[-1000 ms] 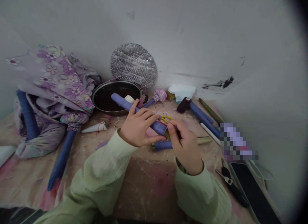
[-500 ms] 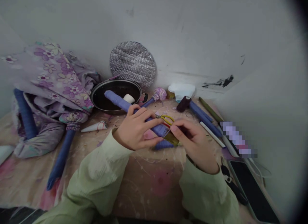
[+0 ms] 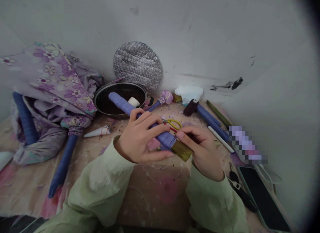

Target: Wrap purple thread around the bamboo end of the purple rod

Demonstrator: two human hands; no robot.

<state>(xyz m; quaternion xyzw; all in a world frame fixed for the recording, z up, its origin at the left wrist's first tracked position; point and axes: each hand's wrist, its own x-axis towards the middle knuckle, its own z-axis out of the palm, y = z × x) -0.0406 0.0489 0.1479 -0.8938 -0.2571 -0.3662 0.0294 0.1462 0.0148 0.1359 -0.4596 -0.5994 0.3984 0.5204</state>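
- Left hand (image 3: 141,138): clenched round the purple-wrapped rod (image 3: 125,106), fingers over the top, thumb running along underneath.
- Right hand (image 3: 203,153): curled in at the rod's near end, fingers (image 3: 188,134) lying over the olive-brown stub (image 3: 182,150) that sticks out past the wrap. Whether my thumb closes behind it I cannot tell; the hand hides that side.
- Rod's place: across my body, held in front of me over the table, in both hands.
- Long axis: runs from lower right, at the stub, to upper left, at the wrapped tip. Tip points away from the grip and reaches over the black pan (image 3: 120,87).
- Nearer hand: the right is at the stub end; the left sits mid-rod, nearer the tip.
- Just beyond the grip: yellow-handled snips (image 3: 173,124), lying on the table past my fingers, not touched.
- Farther out, past the right hand: dark thread spool (image 3: 191,107), blue rods (image 3: 212,121), white stick (image 3: 220,139).
- Right of the right wrist: black-handled scissors (image 3: 237,184), and a phone (image 3: 262,199) beyond them.
- Left of the grip: paper cone (image 3: 97,132), fabric-wrapped blue rod (image 3: 63,166), floral cloth (image 3: 50,76) in a heap.
- Beyond the pan, against the wall: quilted silver disc (image 3: 137,66).
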